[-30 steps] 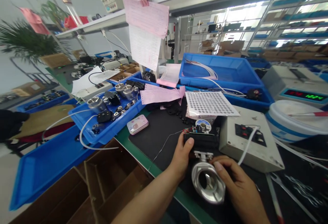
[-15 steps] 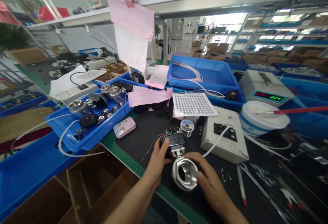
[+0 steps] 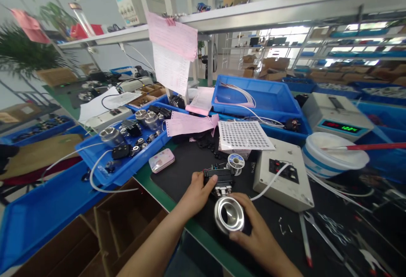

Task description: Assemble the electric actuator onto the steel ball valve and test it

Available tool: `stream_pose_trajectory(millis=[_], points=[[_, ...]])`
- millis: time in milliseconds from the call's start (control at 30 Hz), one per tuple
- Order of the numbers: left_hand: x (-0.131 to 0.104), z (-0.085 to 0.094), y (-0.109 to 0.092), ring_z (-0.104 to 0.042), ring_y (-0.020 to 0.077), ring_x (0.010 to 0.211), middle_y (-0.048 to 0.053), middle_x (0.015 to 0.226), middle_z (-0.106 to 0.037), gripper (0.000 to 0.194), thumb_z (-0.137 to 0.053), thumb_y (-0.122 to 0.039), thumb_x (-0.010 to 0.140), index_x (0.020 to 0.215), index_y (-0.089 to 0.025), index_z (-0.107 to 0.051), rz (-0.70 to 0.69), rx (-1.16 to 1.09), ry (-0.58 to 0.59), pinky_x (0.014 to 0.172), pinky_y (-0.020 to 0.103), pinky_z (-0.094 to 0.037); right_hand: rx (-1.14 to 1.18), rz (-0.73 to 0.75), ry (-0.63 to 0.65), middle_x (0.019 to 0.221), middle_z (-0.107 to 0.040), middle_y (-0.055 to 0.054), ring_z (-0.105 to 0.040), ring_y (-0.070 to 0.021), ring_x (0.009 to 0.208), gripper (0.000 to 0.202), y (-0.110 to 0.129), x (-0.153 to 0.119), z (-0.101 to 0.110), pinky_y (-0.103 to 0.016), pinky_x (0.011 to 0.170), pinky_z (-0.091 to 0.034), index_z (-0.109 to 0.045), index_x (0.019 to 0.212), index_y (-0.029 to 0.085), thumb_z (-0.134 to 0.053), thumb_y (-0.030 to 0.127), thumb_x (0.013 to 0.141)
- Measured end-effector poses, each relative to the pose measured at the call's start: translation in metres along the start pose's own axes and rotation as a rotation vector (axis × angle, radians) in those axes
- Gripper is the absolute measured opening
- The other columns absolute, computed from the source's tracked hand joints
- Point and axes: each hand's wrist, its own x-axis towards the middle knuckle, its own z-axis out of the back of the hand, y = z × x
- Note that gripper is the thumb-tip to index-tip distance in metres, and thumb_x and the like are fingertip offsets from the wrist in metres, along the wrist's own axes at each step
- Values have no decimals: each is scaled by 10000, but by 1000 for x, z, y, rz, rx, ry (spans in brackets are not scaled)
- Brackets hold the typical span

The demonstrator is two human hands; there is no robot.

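Note:
A metal ball valve (image 3: 233, 214) with a black actuator (image 3: 223, 178) on top is in both hands, over the black mat. Its round bore faces up toward me. My left hand (image 3: 197, 192) is closed around the actuator's left end, thumb lying on top. My right hand (image 3: 255, 224) grips the right side of the valve body, with the thumb at the lower rim and the fingers behind. Small wires and parts show at the actuator's far side. Just beyond it stands a solder spool (image 3: 235, 164).
A grey control box (image 3: 283, 184) with a white cable is to the right, near a wrench (image 3: 326, 237) and small screws. Left lies a blue tray (image 3: 119, 174) of valve parts, beside a small tin (image 3: 161, 160). A white bucket (image 3: 333, 154) holds a red-handled brush.
The valve has turned slightly, so its bore faces me more squarely. My right thumb has shifted from the bore's right edge to its lower rim. The camera view has shifted too.

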Motion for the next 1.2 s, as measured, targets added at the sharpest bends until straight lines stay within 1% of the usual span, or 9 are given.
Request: stream_pose_trajectory(millis=[167, 433, 533, 667, 767, 867, 1000, 1067, 1200], points=[[-2, -9, 5, -561, 229, 839, 96, 1015, -482, 484, -529, -595, 776, 1028, -194, -625, 2, -55, -26, 552, 265, -496, 85, -4, -63, 1192, -555, -85, -504, -287, 1143, 616, -5, -1, -12, -368, 978, -398, -572, 1177, 264, -656, 636, 693], [17, 1, 4, -536, 271, 982, 90, 995, -519, 452, -568, -561, 768, 1022, -196, -647, -57, -46, -73, 842, 351, -466, 26, -39, -114, 1217, -542, -105, -492, -291, 1162, 622, -6, 16, -29, -409, 1006, -377, -565, 1173, 225, -646, 627, 705], [18, 4, 4, -551, 247, 909, 100, 1041, -499, 484, -575, -532, 776, 1106, -180, -602, -62, -28, -100, 853, 367, -456, -15, -52, -91, 1243, -545, -97, -493, -277, 1178, 604, 1, 14, -27, -402, 1014, -385, -551, 1208, 233, -629, 604, 738], [-1, 11, -1, -529, 177, 802, 100, 1177, -403, 453, -511, -465, 836, 1198, -193, -486, -116, -8, -201, 772, 332, -476, -221, -84, -56, 1262, -557, -74, -505, -237, 1186, 432, 13, -1, 0, -379, 1007, -413, -537, 1240, 257, -566, 448, 854], [-28, 9, -7, -537, 171, 835, 58, 1044, -472, 216, -494, -353, 870, 1028, -221, -559, -366, 97, -344, 694, 273, -474, -489, -34, -265, 1167, -611, -55, -566, -205, 1101, 274, 15, -11, 42, -358, 932, -478, -568, 1162, 259, -460, 333, 921], [-56, -17, -12, -556, 160, 832, 38, 916, -538, 109, -472, -230, 879, 931, -224, -569, -758, 123, -155, 689, 254, -472, -797, 70, -581, 1094, -622, -96, -579, -233, 1043, 263, 7, -9, 84, -416, 893, -489, -572, 1108, 201, -411, 301, 927], [-71, -75, -18, -548, 132, 689, 29, 792, -581, 115, -470, -185, 851, 910, -179, -568, -1214, 144, 197, 606, 237, -482, -1114, 172, -572, 1117, -593, -145, -547, -272, 1048, 307, -6, 11, 112, -493, 914, -454, -558, 1148, 146, -390, 265, 920], [-64, -99, -21, -575, 163, 780, 61, 873, -607, 161, -503, -147, 806, 947, -163, -576, -1196, 208, 249, 675, 277, -518, -1204, 195, -529, 1126, -585, -154, -540, -273, 1046, 322, -10, 22, 111, -486, 919, -449, -554, 1161, 124, -389, 262, 922], [-36, -128, -25, -536, 225, 1039, 106, 1090, -560, 267, -511, -144, 793, 1053, -182, -559, -1048, 272, 69, 870, 404, -496, -1310, 227, -536, 1124, -579, -173, -531, -291, 1034, 359, -18, 33, 103, -480, 921, -435, -560, 1166, 83, -394, 301, 935]])
